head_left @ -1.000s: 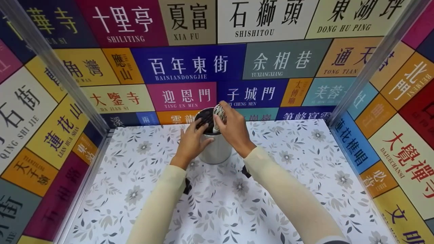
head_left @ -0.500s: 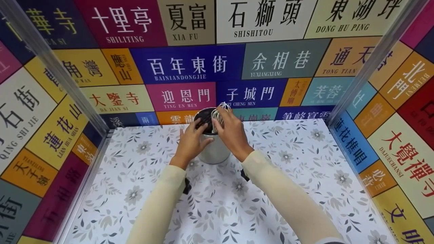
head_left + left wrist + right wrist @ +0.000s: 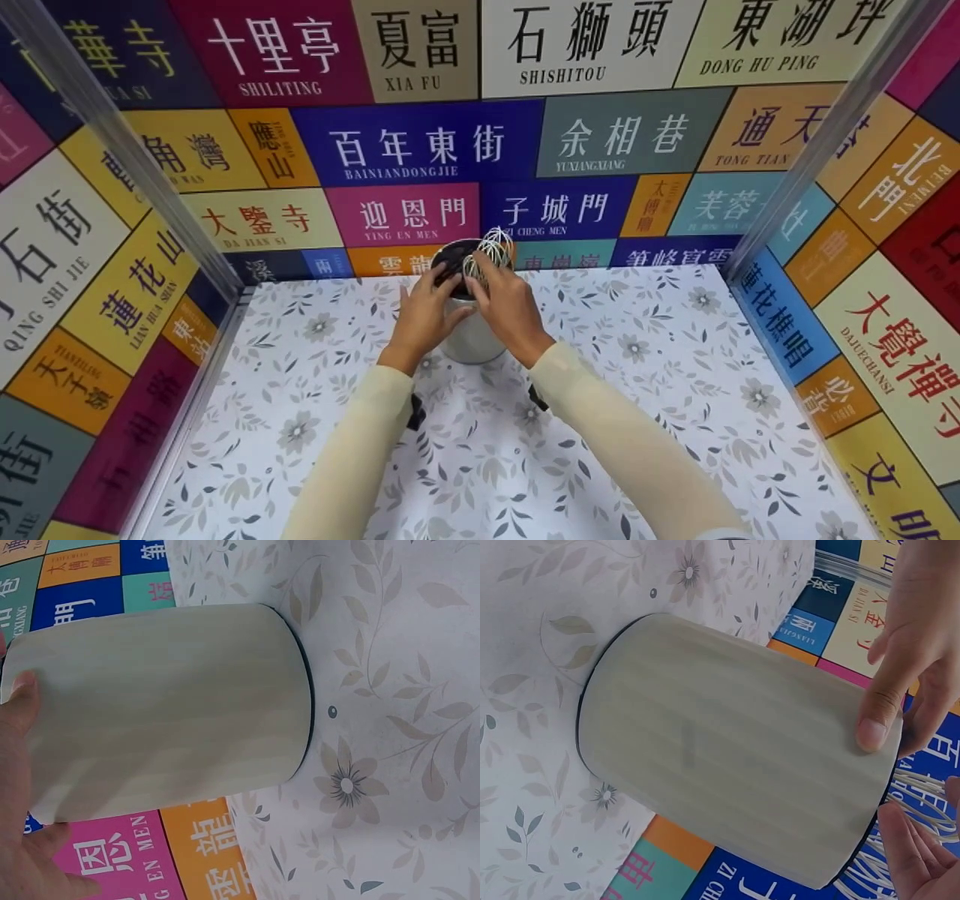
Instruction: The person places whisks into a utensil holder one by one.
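A pale grey cylindrical utensil holder (image 3: 472, 339) with a dark inside stands upright on the table. My left hand (image 3: 421, 316) grips its rim from the left, the thumb lying on the outer wall. At the rim's right side my right hand (image 3: 511, 309) pinches a wire whisk (image 3: 472, 264) by its loops, thumb and fingers on either side. A second set of whisk loops (image 3: 501, 241) rises just behind those fingers. In the right wrist view the wire loops (image 3: 864, 870) stick out past the rim. The whisk handles are hidden.
A white tabletop (image 3: 637, 435) with a grey flower pattern spreads around the holder. Behind it rises a back wall (image 3: 420, 142) of coloured panels with lettering. Similar side walls (image 3: 135, 315) meet it at clear corner strips.
The right hand has moved slightly down and left along the rim with the whisk lower in the holder. More of the second set of loops shows. The left hand stays on the rim.
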`<action>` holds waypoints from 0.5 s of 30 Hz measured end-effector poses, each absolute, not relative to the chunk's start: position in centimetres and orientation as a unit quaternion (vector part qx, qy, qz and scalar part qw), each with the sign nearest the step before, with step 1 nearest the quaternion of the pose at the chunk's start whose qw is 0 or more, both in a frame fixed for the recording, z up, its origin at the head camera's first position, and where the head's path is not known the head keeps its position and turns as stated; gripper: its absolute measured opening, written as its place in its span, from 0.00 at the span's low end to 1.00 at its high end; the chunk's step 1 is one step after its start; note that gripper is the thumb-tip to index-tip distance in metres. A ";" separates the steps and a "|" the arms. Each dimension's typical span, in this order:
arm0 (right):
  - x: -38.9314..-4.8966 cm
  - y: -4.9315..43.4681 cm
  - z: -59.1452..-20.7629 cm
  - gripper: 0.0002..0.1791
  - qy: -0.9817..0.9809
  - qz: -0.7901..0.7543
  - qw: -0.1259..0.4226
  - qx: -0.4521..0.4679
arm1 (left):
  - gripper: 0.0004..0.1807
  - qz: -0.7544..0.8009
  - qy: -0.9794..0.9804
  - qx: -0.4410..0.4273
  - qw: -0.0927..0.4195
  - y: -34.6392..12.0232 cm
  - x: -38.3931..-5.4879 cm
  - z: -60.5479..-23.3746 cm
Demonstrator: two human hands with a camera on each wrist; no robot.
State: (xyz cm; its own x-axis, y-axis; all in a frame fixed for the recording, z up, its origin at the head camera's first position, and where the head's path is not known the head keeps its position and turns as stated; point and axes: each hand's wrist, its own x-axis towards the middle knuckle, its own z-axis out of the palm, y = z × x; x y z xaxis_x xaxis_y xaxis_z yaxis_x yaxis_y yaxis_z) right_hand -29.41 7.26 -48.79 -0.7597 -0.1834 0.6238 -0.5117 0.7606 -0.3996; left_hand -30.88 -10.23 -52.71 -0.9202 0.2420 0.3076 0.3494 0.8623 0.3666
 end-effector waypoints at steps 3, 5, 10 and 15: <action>-29.4 7.5 -48.8 0.25 -0.890 0.293 0.284 0.204 | 0.36 -0.208 -0.958 -0.153 0.126 -10.2 -30.9 -52.7; -29.4 7.7 -48.7 0.26 -0.887 0.307 0.276 0.207 | 0.36 -0.212 -0.958 -0.152 0.123 -10.1 -30.9 -52.6; -29.4 9.2 -48.2 0.29 -0.881 0.344 0.258 0.195 | 0.39 -0.234 -0.957 -0.143 0.099 -10.0 -30.6 -52.1; -29.7 12.4 -47.8 0.29 -0.883 0.374 0.240 0.149 | 0.44 -0.277 -0.949 -0.127 0.077 -10.6 -30.2 -51.6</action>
